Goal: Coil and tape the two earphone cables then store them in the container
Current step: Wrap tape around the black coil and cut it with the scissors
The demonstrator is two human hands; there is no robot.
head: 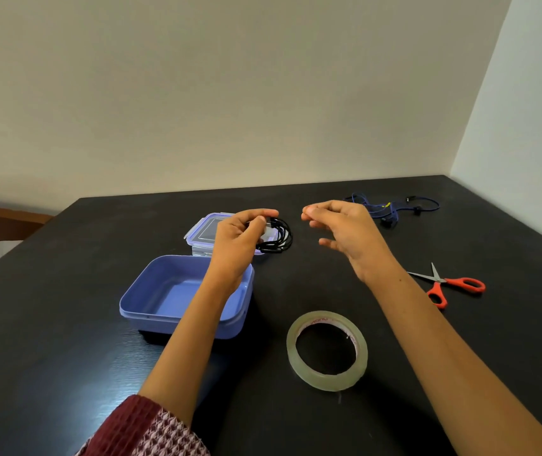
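The black earphone cable (276, 236) is coiled into a small bundle, held above the worktop (65, 324) just beyond the container's far right corner. The left hand (238, 240) has it: grip closed on the coil, thumb and fingers curled round its left side. The right hand (345, 232) hovers just right of the coil, apart from it. Its thumb and forefinger tips are close together; we cannot tell whether that grip pinches anything. The container (151, 311), blue and open, sits under the left forearm, its lid (204, 233) lying behind it. We log the blue earphone cable (391, 207) loose at far right, well apart. Tape roll (327, 378) lies flat nearest us, scissors (442, 280) to its right.
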